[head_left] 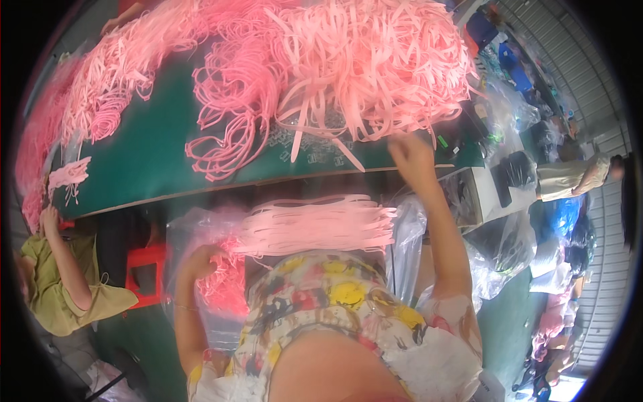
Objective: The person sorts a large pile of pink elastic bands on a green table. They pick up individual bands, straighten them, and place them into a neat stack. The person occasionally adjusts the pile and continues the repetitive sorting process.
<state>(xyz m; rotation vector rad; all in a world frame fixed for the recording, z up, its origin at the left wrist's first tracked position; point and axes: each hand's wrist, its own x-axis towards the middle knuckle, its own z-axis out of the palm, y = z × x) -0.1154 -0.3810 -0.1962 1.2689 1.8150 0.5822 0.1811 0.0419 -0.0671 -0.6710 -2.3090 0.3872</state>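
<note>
On the green table's near edge, my right hand (410, 157) has its fingers drawn together at the lower fringe of a heap of pale pink flat straps (382, 60). What sits between those fingertips is too small to make out. My left hand (203, 260) is low at the left, fingers bent but apart, beside bright pink cords (224, 288) in a clear plastic bag (181, 231). In front of my body lies a neat bundle of pink straps (318, 224), laid side by side. Small clear plastic pieces (321, 158) are scattered on the table near the strap ends.
The green table (140, 161) carries darker pink looped cords (234, 94) and more pink heaps leftward. At the left, a co-worker in an olive top (63, 281) reaches to the table, near a red stool (146, 275). Plastic bags (499, 251) crowd the right side.
</note>
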